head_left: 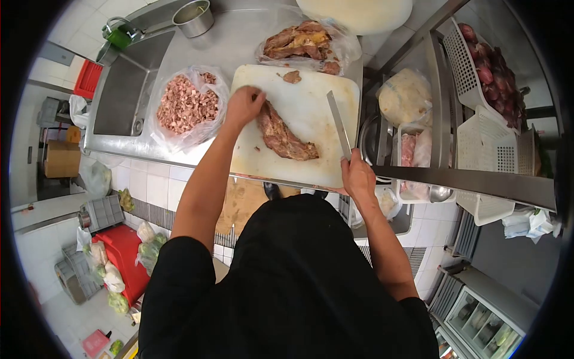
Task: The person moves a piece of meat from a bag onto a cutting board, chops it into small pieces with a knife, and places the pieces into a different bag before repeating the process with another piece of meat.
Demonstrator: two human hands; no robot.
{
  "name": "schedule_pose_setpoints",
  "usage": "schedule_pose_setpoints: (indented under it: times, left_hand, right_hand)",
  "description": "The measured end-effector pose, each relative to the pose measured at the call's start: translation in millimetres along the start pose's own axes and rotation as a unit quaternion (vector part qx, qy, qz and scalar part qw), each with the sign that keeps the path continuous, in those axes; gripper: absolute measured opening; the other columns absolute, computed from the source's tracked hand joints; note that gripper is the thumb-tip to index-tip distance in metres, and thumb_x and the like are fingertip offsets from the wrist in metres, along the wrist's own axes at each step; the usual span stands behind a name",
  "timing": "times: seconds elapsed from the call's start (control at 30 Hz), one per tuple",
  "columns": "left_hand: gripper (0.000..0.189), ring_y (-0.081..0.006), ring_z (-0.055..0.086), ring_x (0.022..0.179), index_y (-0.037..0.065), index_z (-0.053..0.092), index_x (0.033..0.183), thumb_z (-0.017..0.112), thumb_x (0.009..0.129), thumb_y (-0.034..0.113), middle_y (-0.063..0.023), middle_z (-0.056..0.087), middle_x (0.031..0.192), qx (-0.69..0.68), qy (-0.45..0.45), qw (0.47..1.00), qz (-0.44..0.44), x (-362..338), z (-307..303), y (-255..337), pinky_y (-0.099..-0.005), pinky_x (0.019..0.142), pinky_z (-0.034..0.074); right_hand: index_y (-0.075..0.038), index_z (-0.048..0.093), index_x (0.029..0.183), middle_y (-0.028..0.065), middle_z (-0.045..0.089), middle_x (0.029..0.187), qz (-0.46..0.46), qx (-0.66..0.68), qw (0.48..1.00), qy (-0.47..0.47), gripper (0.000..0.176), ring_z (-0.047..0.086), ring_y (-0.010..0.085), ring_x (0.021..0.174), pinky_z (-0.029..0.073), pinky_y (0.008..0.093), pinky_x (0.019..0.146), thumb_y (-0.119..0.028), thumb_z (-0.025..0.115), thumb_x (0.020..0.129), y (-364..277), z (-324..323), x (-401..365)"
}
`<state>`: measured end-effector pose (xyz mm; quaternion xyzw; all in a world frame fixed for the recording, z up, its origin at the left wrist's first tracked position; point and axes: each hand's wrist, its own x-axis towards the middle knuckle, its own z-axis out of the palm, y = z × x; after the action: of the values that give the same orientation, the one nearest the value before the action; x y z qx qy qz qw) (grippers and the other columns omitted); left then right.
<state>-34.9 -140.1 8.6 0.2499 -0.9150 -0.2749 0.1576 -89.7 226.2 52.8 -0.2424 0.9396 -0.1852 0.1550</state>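
Note:
A long piece of browned cooked meat (287, 136) lies on the white cutting board (251, 163) in front of me. My left hand (245, 106) is at its upper end, fingers curled and closed on it. At the board's right edge, my right hand (359, 175) grips a knife (339, 124) by the handle. Its blade points away from me over the board, apart from the meat. A small meat scrap (292, 76) sits near the far edge. Left of the board is a clear bag of diced meat (186, 105); behind it, larger cooked pieces (298, 43) rest in an opened plastic bag.
A steel sink (128, 90) is at the left, with a metal pot (194, 19) beyond it. Along the right runs a metal shelf rail (466, 179) near my right arm, with white baskets (487, 140). A pale round board (359, 13) stands at the back.

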Motion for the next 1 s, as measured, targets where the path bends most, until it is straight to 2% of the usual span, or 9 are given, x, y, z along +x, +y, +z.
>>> schedule_pose_setpoints:
  times: [0.07, 0.2, 0.27, 0.3, 0.33, 0.4, 0.6, 0.8, 1.0]
  left_hand:
    - [0.035, -0.0375, 0.066, 0.11, 0.001, 0.07, 0.119, 0.067, 0.094, 0.027, -0.0204, 0.07, 0.12, 0.027, 0.028, 0.998, 0.043, -34, 5, -5, -0.0444, 0.096, 0.053]
    - [0.033, -0.0407, 0.061, 0.117, 0.0, 0.069, 0.116, 0.067, 0.094, 0.024, -0.0206, 0.067, 0.124, 0.006, 0.062, 0.998, -0.003, -78, 19, 7, -0.0473, 0.1, 0.049]
    - [0.031, -0.0423, 0.057, 0.121, 0.001, 0.068, 0.115, 0.068, 0.092, 0.021, -0.0205, 0.065, 0.127, 0.072, 0.188, 0.977, 0.068, -92, 19, 22, -0.0524, 0.106, 0.044]
    - [0.031, -0.0429, 0.053, 0.125, 0.002, 0.068, 0.116, 0.068, 0.091, 0.019, -0.0191, 0.063, 0.127, 0.051, 0.191, 0.977, 0.083, -100, 21, 29, -0.0552, 0.11, 0.039]
    - [0.031, -0.0429, 0.053, 0.125, 0.002, 0.068, 0.116, 0.068, 0.091, 0.019, -0.0191, 0.063, 0.127, 0.047, 0.189, 0.977, 0.082, -109, 21, 40, -0.0552, 0.11, 0.039]
    - [0.031, -0.0382, 0.055, 0.124, 0.004, 0.069, 0.116, 0.068, 0.088, 0.018, -0.016, 0.064, 0.122, -0.083, 0.049, 0.978, 0.185, -129, 25, 64, -0.0535, 0.111, 0.039]
    - [0.027, -0.0308, 0.058, 0.117, 0.009, 0.071, 0.113, 0.069, 0.087, 0.014, -0.0096, 0.065, 0.115, -0.037, -0.022, 0.973, 0.226, -133, 65, 93, -0.0524, 0.112, 0.037]
    - [0.022, -0.0304, 0.057, 0.111, 0.011, 0.07, 0.11, 0.071, 0.088, 0.013, -0.0085, 0.062, 0.11, -0.048, 0.022, 0.981, 0.187, -127, 74, 100, -0.0522, 0.11, 0.037]
    - [0.02, -0.0307, 0.056, 0.109, 0.01, 0.068, 0.104, 0.071, 0.084, 0.007, -0.0086, 0.06, 0.107, -0.044, 0.027, 0.974, 0.222, -130, 75, 104, -0.0523, 0.106, 0.039]
  right_hand:
    - [0.001, 0.056, 0.119, 0.0291, 0.071, 0.09, 0.011, 0.005, 1.0, -0.004, 0.034, 0.069, 0.0484, 0.089, 0.053, 0.0571, 0.081, -0.028, 0.055, 0.101, -1, -1, 1]
    - [-0.001, 0.056, 0.12, 0.0271, 0.072, 0.089, 0.006, 0.012, 1.0, -0.009, 0.036, 0.069, 0.0482, 0.089, 0.053, 0.0571, 0.08, -0.032, 0.055, 0.102, -3, -5, 6]
    - [-0.001, 0.056, 0.119, 0.0257, 0.072, 0.088, 0.005, 0.006, 1.0, -0.02, 0.036, 0.07, 0.0476, 0.089, 0.053, 0.057, 0.08, -0.033, 0.054, 0.103, -2, -7, 8]
    - [-0.001, 0.056, 0.118, 0.0259, 0.072, 0.088, 0.004, 0.013, 1.0, -0.016, 0.037, 0.07, 0.0477, 0.089, 0.053, 0.0569, 0.08, -0.034, 0.054, 0.102, -2, -8, 8]
    - [-0.001, 0.056, 0.118, 0.026, 0.072, 0.087, 0.004, 0.02, 1.0, -0.013, 0.037, 0.07, 0.0478, 0.088, 0.053, 0.0569, 0.079, -0.034, 0.054, 0.102, 0, -9, 7]
    - [-0.001, 0.057, 0.117, 0.0261, 0.072, 0.087, 0.001, 0.011, 1.0, -0.015, 0.037, 0.069, 0.0482, 0.088, 0.052, 0.0569, 0.079, -0.034, 0.054, 0.101, 4, -10, 10]
    - [-0.001, 0.061, 0.113, 0.0266, 0.072, 0.087, -0.004, 0.006, 0.997, -0.077, 0.034, 0.068, 0.0498, 0.087, 0.052, 0.058, 0.079, -0.033, 0.056, 0.1, -1, -42, -2]
    - [-0.002, 0.059, 0.11, 0.025, 0.072, 0.088, -0.008, -0.013, 0.996, -0.085, 0.032, 0.068, 0.0484, 0.088, 0.051, 0.0573, 0.08, -0.032, 0.057, 0.1, 2, -51, -31]
    - [-0.005, 0.058, 0.109, 0.0243, 0.072, 0.087, -0.037, -0.038, 0.993, -0.107, 0.025, 0.068, 0.0466, 0.085, 0.051, 0.0575, 0.078, -0.028, 0.056, 0.1, 6, -55, -45]
